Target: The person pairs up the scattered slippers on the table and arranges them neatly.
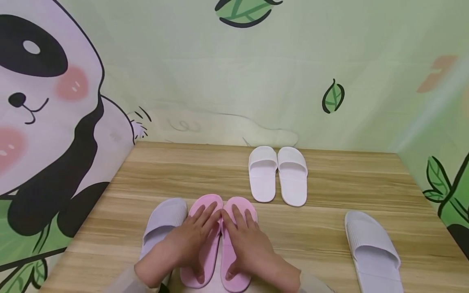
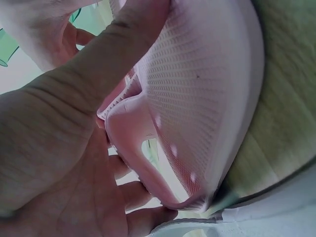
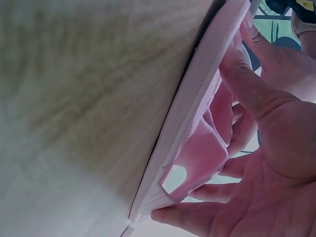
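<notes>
Side by side on the wooden floor lie two pink slippers, the left pink slipper [image 1: 209, 256] and the right pink slipper [image 1: 227, 246], toes pointing away from me. My left hand [image 1: 185, 242] rests over the left one, fingers spread across its strap and thumb down on the heel end of its footbed. Likewise my right hand [image 1: 253, 246] lies on the right one, fingers over the strap, thumb on the footbed. Both wrist views show the thumb against the textured footbed and the fingertips along the outside of the strap [image 3: 205, 148].
A grey-lavender slipper [image 1: 170, 211] sits just left of the pink pair, partly behind my left arm. Another one [image 1: 373, 248] lies apart at the right. A white pair of slippers [image 1: 263, 179] stands farther back, near the wall [image 1: 205, 81] with panda and leaf prints.
</notes>
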A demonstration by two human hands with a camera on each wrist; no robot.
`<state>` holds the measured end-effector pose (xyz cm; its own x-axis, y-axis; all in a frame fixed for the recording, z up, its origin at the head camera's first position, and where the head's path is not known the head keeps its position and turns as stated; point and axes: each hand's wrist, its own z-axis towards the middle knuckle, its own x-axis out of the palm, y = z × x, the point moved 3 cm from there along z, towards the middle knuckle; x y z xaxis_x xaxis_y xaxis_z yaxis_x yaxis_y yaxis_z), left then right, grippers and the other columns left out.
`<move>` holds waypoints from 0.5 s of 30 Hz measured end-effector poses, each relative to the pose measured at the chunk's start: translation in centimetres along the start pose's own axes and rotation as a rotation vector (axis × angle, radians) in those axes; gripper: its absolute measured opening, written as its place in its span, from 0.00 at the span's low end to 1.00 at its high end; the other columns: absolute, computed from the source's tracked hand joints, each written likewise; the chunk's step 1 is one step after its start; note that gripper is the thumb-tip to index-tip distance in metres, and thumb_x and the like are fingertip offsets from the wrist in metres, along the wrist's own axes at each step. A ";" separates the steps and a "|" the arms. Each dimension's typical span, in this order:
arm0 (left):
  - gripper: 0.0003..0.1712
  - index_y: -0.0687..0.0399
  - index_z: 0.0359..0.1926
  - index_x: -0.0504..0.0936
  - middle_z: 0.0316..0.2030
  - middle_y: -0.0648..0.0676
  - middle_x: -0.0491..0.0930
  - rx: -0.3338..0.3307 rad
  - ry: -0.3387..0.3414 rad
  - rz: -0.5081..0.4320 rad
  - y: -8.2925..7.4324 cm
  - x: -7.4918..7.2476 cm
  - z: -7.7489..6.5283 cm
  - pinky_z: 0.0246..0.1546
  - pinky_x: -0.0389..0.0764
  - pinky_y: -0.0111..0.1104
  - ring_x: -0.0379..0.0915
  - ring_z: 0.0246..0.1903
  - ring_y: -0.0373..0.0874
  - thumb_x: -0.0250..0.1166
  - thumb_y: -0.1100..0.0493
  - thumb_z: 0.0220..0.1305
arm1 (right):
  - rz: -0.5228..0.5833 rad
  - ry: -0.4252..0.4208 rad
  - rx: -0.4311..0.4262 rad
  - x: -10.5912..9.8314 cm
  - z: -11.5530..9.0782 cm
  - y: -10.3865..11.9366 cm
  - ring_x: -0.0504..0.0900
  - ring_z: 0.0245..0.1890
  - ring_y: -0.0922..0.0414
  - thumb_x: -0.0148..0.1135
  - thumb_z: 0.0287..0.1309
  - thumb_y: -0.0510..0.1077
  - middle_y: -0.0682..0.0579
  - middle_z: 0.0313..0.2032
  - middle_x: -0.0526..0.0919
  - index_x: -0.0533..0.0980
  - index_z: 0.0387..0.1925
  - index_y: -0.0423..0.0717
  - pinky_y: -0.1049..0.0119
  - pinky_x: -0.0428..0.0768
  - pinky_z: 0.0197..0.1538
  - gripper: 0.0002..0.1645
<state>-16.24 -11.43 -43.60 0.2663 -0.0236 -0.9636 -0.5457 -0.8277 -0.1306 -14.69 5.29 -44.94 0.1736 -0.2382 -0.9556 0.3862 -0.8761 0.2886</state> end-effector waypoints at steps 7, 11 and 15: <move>0.92 0.57 0.83 0.49 0.84 0.61 0.41 -0.006 0.024 -0.001 0.3 -0.2 0.2 0.76 0.62 0.58 0.44 0.81 0.65 0.91 0.38 0.16 | -0.002 0.021 0.009 -0.1 0.6 0.1 0.60 0.76 0.30 0.93 0.14 0.63 0.39 0.81 0.54 0.51 0.82 0.52 0.40 0.76 0.68 0.91; 0.91 0.57 0.83 0.49 0.84 0.61 0.40 -0.013 0.048 -0.007 0.4 -0.4 0.4 0.76 0.60 0.58 0.42 0.81 0.65 0.91 0.38 0.18 | 0.007 0.026 0.009 -0.2 0.8 0.1 0.60 0.76 0.29 0.93 0.14 0.63 0.39 0.81 0.54 0.51 0.82 0.51 0.39 0.77 0.68 0.91; 0.91 0.57 0.83 0.48 0.84 0.61 0.39 -0.022 0.058 -0.015 0.5 -0.6 0.4 0.77 0.60 0.58 0.41 0.81 0.64 0.91 0.39 0.19 | 0.014 0.030 0.012 -0.1 1.2 0.1 0.59 0.76 0.30 0.93 0.15 0.63 0.39 0.81 0.53 0.51 0.83 0.52 0.38 0.78 0.65 0.91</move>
<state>-17.04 -11.62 -43.22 0.3202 -0.0427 -0.9464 -0.5238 -0.8404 -0.1393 -15.75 4.74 -44.87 0.2056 -0.2379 -0.9493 0.3730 -0.8777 0.3007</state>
